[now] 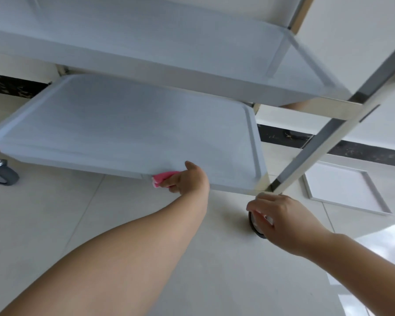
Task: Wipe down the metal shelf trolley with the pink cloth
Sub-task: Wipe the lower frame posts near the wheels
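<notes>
A wheeled cart with pale blue-grey tray shelves fills the upper view. My left hand grips a pink cloth against the front edge of the bottom shelf, thumb up over the rim. My right hand reaches down by the cart's front right corner, its fingers curled around the dark caster wheel there, which it largely hides. A steel post rises slanting from that corner.
The upper shelf overhangs the bottom one. Another grey caster stands at the far left. Pale floor tiles lie under my arms. A white square floor panel lies to the right, with a dark baseboard strip behind.
</notes>
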{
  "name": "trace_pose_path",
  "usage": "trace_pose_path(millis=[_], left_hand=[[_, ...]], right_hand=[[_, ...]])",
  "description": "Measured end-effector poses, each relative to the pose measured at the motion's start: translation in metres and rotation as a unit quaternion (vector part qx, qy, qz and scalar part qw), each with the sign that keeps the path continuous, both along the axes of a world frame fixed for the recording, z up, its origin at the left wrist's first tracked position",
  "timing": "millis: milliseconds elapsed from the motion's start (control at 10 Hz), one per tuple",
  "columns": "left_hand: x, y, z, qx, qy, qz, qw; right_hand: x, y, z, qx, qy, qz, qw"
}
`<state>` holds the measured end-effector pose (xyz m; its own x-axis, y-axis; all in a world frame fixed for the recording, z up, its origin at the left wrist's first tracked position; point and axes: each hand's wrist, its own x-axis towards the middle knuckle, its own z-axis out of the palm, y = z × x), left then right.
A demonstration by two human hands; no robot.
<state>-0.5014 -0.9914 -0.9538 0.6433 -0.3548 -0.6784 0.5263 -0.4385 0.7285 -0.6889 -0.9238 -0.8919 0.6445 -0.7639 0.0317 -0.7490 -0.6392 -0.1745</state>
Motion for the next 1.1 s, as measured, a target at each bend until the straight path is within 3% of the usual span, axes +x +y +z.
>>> trace_pose_path(millis=[400,500,600,700,800,900,1100], left_hand=[[-0.155,-0.005,0.001,-0.069,0.191,-0.087,0.975],[-0.167,-0.005,0.003,-0.108,0.253,-0.014,0.961],[-0.15,-0.007,0.011,-0.153,0.426,0.332,0.828],[-0.138,0.002,0.022,-0.074,0.309,0.102,0.943],[-0.135,0.016,-0.002,-0.086,0.312,-0.034,0.946],[-0.12,0.023,-0.013,-0.109,0.202,-0.126,0.965],[-0.111,0.045,-0.012,-0.144,-0.018,-0.322,0.935]], right_hand=[[-0.085,0.008,-0.001,0.033,0.037,-0.075,0.996],[-0.099,0.004,-0.005,0.04,0.039,-0.097,0.994],[-0.106,-0.006,-0.009,0.063,0.017,-0.161,0.985],[-0.099,-0.017,-0.013,0.089,-0.017,-0.207,0.974],[-0.081,-0.022,-0.015,0.118,-0.041,-0.216,0.968],[-0.061,-0.025,-0.017,0.12,-0.053,-0.2,0.971],[-0.038,-0.038,-0.019,0.111,-0.001,-0.218,0.97]])
